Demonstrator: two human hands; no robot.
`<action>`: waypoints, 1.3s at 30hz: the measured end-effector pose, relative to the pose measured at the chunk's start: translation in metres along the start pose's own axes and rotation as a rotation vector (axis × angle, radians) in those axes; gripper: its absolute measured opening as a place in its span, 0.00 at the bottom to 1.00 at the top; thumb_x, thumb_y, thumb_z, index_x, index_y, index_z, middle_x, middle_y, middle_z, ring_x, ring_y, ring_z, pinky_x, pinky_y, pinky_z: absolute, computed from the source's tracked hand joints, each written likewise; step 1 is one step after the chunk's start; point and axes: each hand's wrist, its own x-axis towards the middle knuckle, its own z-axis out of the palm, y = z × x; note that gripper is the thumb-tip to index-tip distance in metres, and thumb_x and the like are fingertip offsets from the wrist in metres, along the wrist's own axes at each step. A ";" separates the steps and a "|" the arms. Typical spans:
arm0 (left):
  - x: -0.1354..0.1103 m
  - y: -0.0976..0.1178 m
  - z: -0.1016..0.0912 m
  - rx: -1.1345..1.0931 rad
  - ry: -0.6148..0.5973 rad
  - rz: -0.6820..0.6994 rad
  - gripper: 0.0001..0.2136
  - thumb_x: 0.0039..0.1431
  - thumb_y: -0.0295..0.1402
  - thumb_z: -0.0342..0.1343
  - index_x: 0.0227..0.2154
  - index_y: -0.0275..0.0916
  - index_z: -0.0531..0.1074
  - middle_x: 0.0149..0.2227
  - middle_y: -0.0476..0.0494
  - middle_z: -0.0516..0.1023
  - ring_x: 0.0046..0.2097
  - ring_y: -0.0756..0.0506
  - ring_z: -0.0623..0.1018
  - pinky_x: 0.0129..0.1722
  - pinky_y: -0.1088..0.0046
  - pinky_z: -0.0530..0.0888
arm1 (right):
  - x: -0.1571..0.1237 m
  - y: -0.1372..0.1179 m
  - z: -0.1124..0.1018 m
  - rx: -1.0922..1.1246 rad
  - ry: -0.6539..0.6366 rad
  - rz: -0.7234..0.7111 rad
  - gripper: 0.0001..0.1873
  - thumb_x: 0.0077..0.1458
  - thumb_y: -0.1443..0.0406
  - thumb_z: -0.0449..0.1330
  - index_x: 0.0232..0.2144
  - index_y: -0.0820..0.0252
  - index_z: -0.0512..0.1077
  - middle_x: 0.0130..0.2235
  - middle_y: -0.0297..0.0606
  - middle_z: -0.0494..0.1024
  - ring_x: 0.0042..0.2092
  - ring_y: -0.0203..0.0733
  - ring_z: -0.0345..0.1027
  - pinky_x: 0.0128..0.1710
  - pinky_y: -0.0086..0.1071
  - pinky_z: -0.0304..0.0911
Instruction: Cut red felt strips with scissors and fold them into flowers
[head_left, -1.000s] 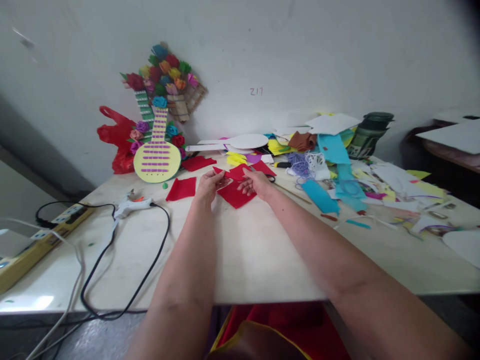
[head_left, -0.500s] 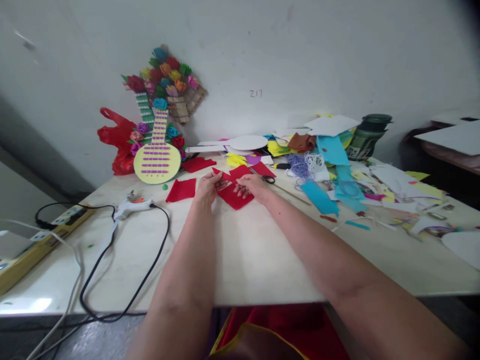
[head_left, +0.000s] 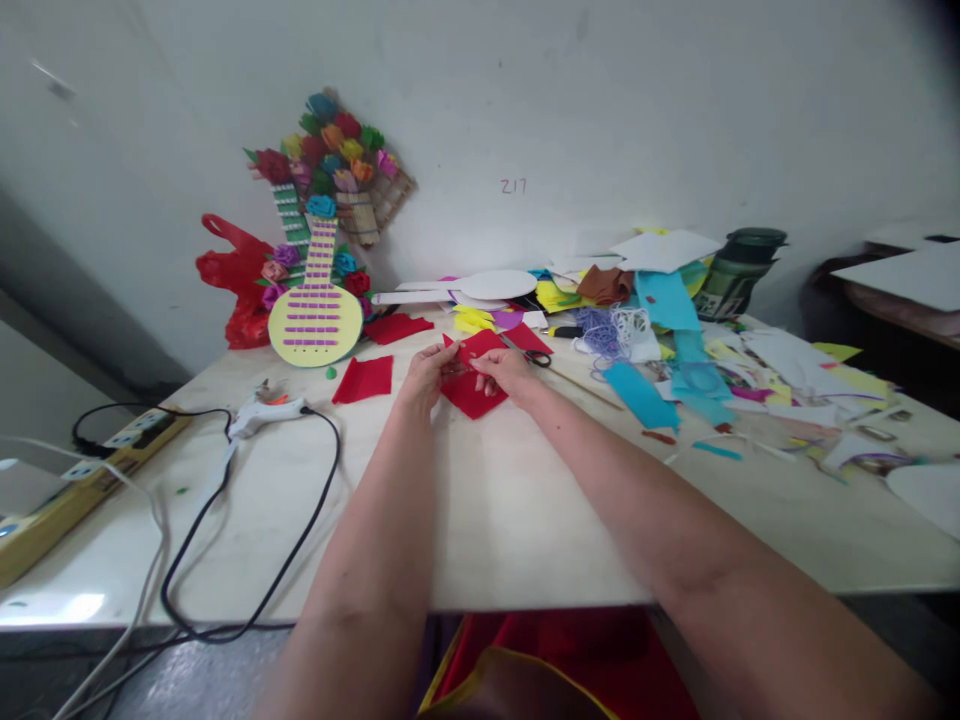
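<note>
My left hand (head_left: 424, 375) and my right hand (head_left: 504, 372) meet over a stack of red felt squares (head_left: 471, 395) at the middle of the table. Both pinch the top red felt piece (head_left: 472, 349) between thumb and fingers, a little above the others. More red felt pieces lie close by: one (head_left: 364, 379) to the left, one (head_left: 396, 327) further back, one (head_left: 527, 338) to the right by black-handled scissors (head_left: 537, 357).
A white glue gun (head_left: 259, 411) with a black cord (head_left: 247, 520) lies left, by a power strip (head_left: 82, 470). A yellow paper guitar (head_left: 315, 310) with paper flowers leans on the wall. Coloured paper scraps (head_left: 675, 340) and a dark jar (head_left: 739, 272) crowd the right side.
My hands have drawn closer together on the top red piece, and its left corner has come in towards the middle.
</note>
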 end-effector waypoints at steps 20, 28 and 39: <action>0.001 -0.005 0.012 -0.024 0.199 0.082 0.12 0.35 0.34 0.63 0.18 0.35 0.65 0.17 0.50 0.69 0.20 0.52 0.69 0.23 0.75 0.67 | -0.004 -0.002 0.007 -0.111 -0.027 -0.034 0.09 0.50 0.65 0.56 0.20 0.62 0.66 0.19 0.34 0.74 0.16 0.30 0.64 0.13 0.21 0.55; 0.001 -0.008 0.016 0.017 0.144 0.089 0.14 0.33 0.34 0.65 0.16 0.35 0.65 0.16 0.50 0.68 0.19 0.53 0.68 0.22 0.77 0.65 | -0.003 -0.002 0.007 -0.108 -0.019 -0.006 0.13 0.51 0.61 0.56 0.19 0.62 0.65 0.17 0.33 0.72 0.15 0.30 0.62 0.14 0.22 0.55; 0.002 -0.006 0.028 -0.117 0.332 -0.023 0.08 0.38 0.29 0.60 0.17 0.35 0.65 0.17 0.49 0.70 0.20 0.52 0.70 0.24 0.74 0.69 | -0.005 -0.017 0.011 -0.761 0.190 -0.246 0.13 0.49 0.63 0.56 0.16 0.61 0.65 0.19 0.32 0.70 0.23 0.33 0.62 0.24 0.27 0.52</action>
